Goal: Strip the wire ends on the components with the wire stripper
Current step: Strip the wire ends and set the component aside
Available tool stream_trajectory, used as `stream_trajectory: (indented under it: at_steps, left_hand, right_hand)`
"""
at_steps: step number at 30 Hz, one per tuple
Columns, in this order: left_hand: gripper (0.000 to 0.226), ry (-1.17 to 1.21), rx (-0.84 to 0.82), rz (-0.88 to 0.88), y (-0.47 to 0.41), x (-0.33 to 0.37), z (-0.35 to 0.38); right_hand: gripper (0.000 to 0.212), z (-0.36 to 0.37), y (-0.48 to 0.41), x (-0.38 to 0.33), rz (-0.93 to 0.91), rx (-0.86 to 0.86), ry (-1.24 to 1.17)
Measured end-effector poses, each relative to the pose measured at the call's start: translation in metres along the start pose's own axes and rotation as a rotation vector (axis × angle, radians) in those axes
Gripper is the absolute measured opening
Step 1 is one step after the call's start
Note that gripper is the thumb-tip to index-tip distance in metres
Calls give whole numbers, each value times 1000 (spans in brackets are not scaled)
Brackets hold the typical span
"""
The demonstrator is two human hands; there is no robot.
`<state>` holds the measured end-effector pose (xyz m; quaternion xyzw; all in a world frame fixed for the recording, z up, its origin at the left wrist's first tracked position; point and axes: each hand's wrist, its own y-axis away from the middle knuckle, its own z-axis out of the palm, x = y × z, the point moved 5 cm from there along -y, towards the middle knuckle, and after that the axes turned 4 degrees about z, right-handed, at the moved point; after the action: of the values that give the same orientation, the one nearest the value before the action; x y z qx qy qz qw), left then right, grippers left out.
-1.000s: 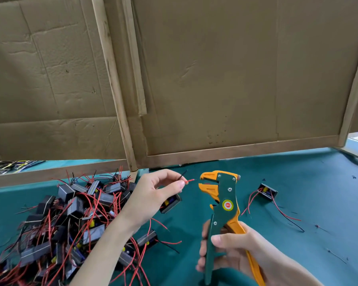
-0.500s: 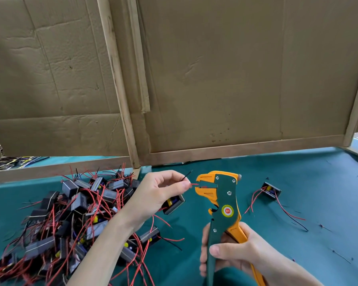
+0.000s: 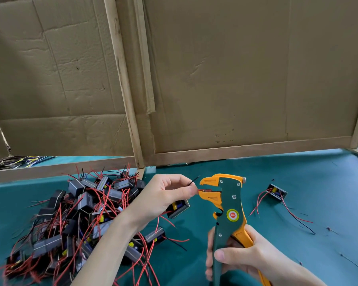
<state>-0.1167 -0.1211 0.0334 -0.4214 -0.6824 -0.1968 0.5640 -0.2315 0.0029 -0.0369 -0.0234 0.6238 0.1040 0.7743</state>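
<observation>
My left hand (image 3: 163,198) pinches the red wire (image 3: 202,190) of a small black component (image 3: 178,207) that hangs below my palm; a black wire end (image 3: 194,180) sticks up past my fingers. The red wire's tip lies between the orange jaws of the green and orange wire stripper (image 3: 225,203). My right hand (image 3: 242,259) grips the stripper's handles, holding it upright over the green table (image 3: 298,193).
A large pile of black components with red and black wires (image 3: 77,223) lies at the left. One separate component (image 3: 276,191) with loose wires lies at the right. A cardboard wall in a wooden frame (image 3: 236,79) stands behind. Small wire scraps dot the cloth.
My left hand has moved right and brought the red wire tip into the stripper's jaws. The stripper has stayed upright in my right hand.
</observation>
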Motion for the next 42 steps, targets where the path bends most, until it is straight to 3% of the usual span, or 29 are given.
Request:
stream_trajectory:
  at_steps: [6,15,21,27,31,37,42]
  left_hand:
    - [9,22,-34,12,1,2,0]
    - [11,51,-50,33,0,-1,0]
    - [20,107,60,55,-4,-9,-1]
    - [14,128,130,54,-8,-21,3]
    - [10,140,255,19,-10,-33,-2]
    - [16,77,334,69,-8,-32,-4]
    - [9,-148,313,170,-8,-16,-9]
  right_hand:
    - [15,0,1,0,9,27,29]
    - [31,1,2,4,44,110,31]
    - [49,-10,-2,14,33,390,36]
    - [34,-1,-4,5,0,163,-240]
    - [33,-6,-4,2,-39,180,-331]
    - [26,-9,-2,-1,-23,208,-279]
    - [28,-7,-1,-2,-34,166,-197]
